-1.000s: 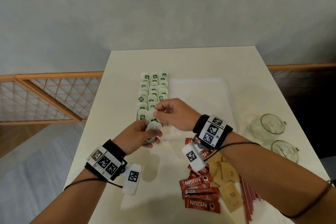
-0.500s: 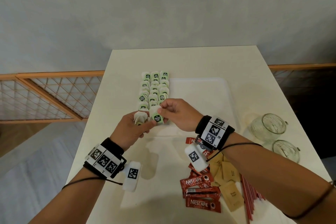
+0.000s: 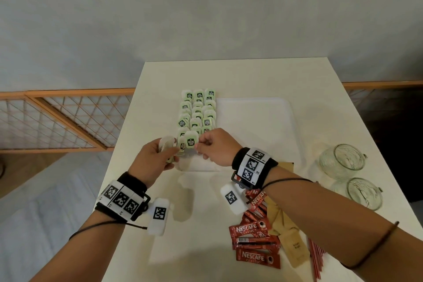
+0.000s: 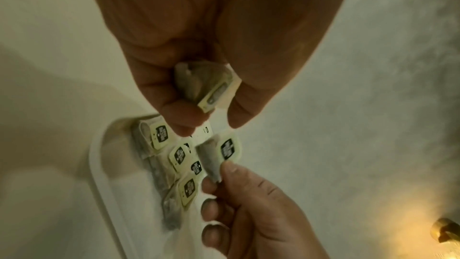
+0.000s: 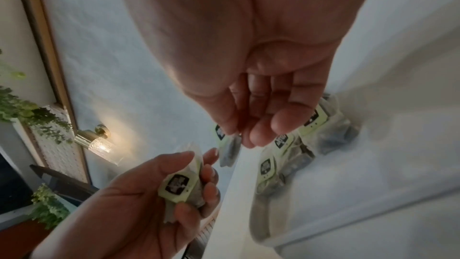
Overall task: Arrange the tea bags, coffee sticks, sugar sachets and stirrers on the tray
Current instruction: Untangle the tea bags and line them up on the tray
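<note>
A white tray (image 3: 254,121) lies in the middle of the table, with rows of green-labelled tea bags (image 3: 198,110) along its left side. Over the near end of those rows, my right hand (image 3: 199,147) pinches one tea bag (image 3: 191,142) by its edge between thumb and forefinger; the left wrist view also shows this tea bag (image 4: 225,152). Just to its left, my left hand (image 3: 171,150) grips a small bunch of tea bags (image 4: 206,88) in curled fingers. Coffee sticks (image 3: 254,242), brown sugar sachets (image 3: 291,245) and red stirrers (image 3: 317,258) lie on the table near my right forearm.
Two glass cups (image 3: 341,160) (image 3: 364,192) lie on the table right of the tray. The tray's right part is bare. A wooden lattice railing (image 3: 57,119) runs to the left of the table, and a grey wall stands behind it.
Both hands have moved a little away from me, over the tray's near left corner. My right hand has drawn one tea bag out of the left hand's bunch.
</note>
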Tool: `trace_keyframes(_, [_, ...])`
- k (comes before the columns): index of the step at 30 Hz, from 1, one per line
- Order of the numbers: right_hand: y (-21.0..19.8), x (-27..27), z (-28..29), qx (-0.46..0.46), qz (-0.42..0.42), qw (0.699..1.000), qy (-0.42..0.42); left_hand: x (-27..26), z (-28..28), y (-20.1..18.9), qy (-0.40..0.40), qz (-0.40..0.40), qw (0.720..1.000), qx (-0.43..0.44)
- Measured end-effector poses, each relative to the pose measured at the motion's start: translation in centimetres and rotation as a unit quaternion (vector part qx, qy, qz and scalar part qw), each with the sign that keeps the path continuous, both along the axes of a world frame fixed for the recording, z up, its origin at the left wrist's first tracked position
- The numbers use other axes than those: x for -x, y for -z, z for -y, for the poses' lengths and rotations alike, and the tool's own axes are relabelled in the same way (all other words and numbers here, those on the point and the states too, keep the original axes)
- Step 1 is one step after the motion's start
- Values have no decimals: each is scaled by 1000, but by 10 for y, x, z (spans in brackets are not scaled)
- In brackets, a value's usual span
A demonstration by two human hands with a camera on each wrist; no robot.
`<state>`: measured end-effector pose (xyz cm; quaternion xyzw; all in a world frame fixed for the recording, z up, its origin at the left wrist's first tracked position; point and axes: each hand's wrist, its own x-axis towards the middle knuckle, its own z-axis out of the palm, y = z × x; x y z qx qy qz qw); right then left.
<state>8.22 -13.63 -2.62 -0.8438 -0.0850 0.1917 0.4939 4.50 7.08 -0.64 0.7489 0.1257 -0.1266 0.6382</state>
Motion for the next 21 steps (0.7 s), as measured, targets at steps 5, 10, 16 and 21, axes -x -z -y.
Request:
trace_keyframes(5, [17,3,-19,77,-43,996,-31,3,-11,4,-13,-56,997,52])
trace_keyframes(10, [21,5,-35,95,-68,993,-32,7,-14,9,-3,-57,995,79])
trace_keyframes(16, [21,3,-41,145,-67,987,-24,9,-17,12,6,-41,996,81])
trace_keyframes(21, [15,5,-32,177,17,984,-25,9,-16,13,18,-34,996,78])
